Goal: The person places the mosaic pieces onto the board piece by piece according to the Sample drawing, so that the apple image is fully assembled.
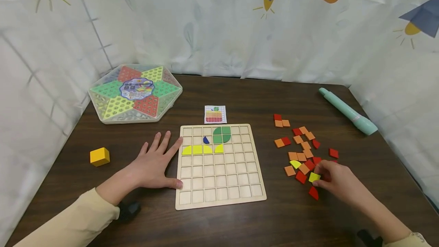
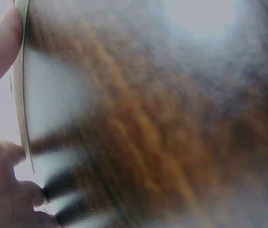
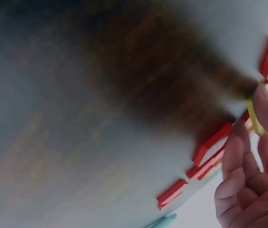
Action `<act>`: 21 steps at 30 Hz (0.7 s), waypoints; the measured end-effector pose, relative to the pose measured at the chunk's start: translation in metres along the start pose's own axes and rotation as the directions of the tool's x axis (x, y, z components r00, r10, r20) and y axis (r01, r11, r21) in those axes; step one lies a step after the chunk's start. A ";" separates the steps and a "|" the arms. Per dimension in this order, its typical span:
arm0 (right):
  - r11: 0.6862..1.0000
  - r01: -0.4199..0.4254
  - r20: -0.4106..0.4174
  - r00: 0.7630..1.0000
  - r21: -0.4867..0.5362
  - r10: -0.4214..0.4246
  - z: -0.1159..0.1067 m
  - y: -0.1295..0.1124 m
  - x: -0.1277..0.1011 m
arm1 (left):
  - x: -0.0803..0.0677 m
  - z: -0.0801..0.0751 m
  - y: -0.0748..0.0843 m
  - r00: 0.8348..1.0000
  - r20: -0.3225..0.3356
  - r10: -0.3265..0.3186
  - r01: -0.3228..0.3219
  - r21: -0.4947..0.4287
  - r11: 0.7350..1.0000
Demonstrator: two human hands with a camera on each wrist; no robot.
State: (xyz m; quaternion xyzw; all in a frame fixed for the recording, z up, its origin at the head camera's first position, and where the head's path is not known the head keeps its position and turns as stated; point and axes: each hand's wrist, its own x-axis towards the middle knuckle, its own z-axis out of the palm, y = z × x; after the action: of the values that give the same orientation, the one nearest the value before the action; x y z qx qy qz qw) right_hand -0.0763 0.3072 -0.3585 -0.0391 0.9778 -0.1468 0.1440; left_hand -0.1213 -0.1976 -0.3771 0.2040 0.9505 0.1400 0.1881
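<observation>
Among the loose tiles, right hand [image 1: 337, 182] pinches a half-hidden yellow tile [image 1: 314, 177]; left hand [image 1: 156, 163] lies flat.

board [image 1: 219, 170]: pale wood | loose tiles [image 1: 302, 151]: red, orange, yellow | cube [image 1: 100, 156]: yellow | pen [image 1: 348, 111]: mint

The left hand [image 1: 156, 165] is laid flat, fingers spread toward one o'clock; the right hand [image 1: 334, 180] is curled, fingertips pinched toward nine o'clock.
</observation>
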 end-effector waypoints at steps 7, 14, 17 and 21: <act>0.993 0.116 -0.074 0.991 0.029 -0.114 -0.002 -0.017 0.003 | -0.001 0.001 -0.001 1.000 0.004 -0.002 0.002 0.002 1.000; 0.959 0.262 -0.081 0.964 0.105 -0.255 -0.006 -0.068 0.034 | -0.002 0.000 -0.001 1.000 0.011 -0.012 0.012 -0.005 1.000; 0.935 0.313 -0.048 0.950 0.166 -0.309 -0.004 -0.091 0.053 | -0.001 0.000 0.000 1.000 0.016 -0.017 0.017 -0.007 1.000; 0.917 0.322 0.001 0.943 0.234 -0.332 0.003 -0.119 0.078 | -0.001 -0.001 0.001 1.000 0.022 -0.019 0.019 -0.008 1.000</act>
State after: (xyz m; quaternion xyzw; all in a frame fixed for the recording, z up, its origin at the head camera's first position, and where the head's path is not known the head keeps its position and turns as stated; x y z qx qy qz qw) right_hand -0.1457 0.1835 -0.3468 -0.1878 0.9306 -0.2806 0.1411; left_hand -0.1210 -0.1974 -0.3759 0.1958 0.9496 0.1399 0.2009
